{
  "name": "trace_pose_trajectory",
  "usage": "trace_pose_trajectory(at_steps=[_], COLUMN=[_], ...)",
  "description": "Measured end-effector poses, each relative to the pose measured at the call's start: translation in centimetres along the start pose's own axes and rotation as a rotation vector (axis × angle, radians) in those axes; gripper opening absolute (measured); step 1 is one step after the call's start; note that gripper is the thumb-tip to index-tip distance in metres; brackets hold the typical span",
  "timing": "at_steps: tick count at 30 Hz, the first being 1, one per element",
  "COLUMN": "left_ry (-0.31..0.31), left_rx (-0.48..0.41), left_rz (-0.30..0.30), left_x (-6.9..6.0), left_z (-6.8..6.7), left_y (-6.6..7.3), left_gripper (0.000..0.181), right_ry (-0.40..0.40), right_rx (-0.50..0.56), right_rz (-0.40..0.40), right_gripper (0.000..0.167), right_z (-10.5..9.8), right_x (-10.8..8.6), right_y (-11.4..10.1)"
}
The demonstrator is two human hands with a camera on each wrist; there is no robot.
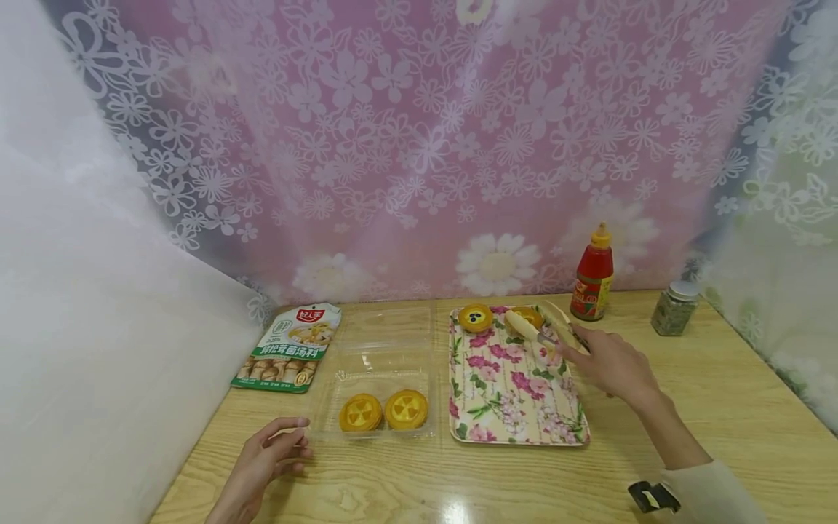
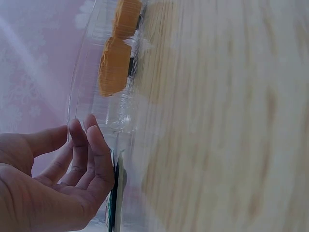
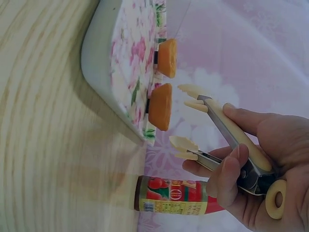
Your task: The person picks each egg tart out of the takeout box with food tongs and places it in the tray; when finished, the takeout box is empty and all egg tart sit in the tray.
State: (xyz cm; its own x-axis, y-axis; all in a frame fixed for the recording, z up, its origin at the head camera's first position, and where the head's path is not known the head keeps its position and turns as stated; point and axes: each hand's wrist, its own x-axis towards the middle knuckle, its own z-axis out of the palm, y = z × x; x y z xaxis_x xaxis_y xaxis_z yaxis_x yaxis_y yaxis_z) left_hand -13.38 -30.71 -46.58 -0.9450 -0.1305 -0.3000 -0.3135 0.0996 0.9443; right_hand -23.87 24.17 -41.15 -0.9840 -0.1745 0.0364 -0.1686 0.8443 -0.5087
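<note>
My right hand (image 1: 618,364) holds food tongs (image 3: 231,125) with pale tips and metal arms. The tong arms stand apart, the tips just above an egg tart (image 3: 160,107) at the back right of the floral tray (image 1: 484,429). Beside it sits another tart (image 1: 476,318) with dark dots on top. My left hand (image 1: 265,462), fingers loosely bent, is at the front left corner of an opened clear plastic box (image 1: 321,415); whether the fingertips touch its rim is unclear. Two tarts, a left one (image 1: 361,413) and a right one (image 1: 406,410), lie in the box.
Behind the box's left side lies a green and white food pouch (image 1: 288,349). A red sauce bottle (image 1: 593,280) with a yellow cap stands right of the tray. Farther right is a small jar (image 1: 675,309). A pink flowered cloth (image 1: 425,145) hangs behind the wooden table (image 1: 393,480).
</note>
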Motion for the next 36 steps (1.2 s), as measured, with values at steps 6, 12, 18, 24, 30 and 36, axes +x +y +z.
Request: trace_pose_trajectory(at_steps=[6, 12, 18, 24, 30, 36], left_ry=[0.014, 0.026, 0.017, 0.02, 0.019, 0.017], left_rx=[0.001, 0.002, 0.001, 0.006, 0.001, 0.002], left_rz=[-0.003, -0.004, -0.012, -0.003, -0.003, -0.003], left_x=[0.0, 0.1, 0.1, 0.0, 0.1, 0.0], left_z=[0.1, 0.1, 0.1, 0.1, 0.1, 0.1], left_y=[0.1, 0.0, -0.2, -0.1, -0.1, -0.2], left_gripper=[0.043, 0.039, 0.038, 0.038, 0.038, 0.038], right_ry=[0.03, 0.054, 0.08, 0.056, 0.049, 0.03], right_rx=[0.001, 0.013, 0.037, 0.043, 0.055, 0.075], right_rz=[-0.012, -0.02, -0.014, -0.077, -0.133, -0.211], right_gripper=[0.083, 0.081, 0.085, 0.084, 0.086, 0.079], right_z=[-0.6, -1.1, -1.0, -0.2, 1.1, 2.3], right_x=[-0.6, -1.0, -1.1, -1.1, -0.9, -0.8], right_y=[-0.7, -2.0, -3.0, -4.1, -5.4, -7.0])
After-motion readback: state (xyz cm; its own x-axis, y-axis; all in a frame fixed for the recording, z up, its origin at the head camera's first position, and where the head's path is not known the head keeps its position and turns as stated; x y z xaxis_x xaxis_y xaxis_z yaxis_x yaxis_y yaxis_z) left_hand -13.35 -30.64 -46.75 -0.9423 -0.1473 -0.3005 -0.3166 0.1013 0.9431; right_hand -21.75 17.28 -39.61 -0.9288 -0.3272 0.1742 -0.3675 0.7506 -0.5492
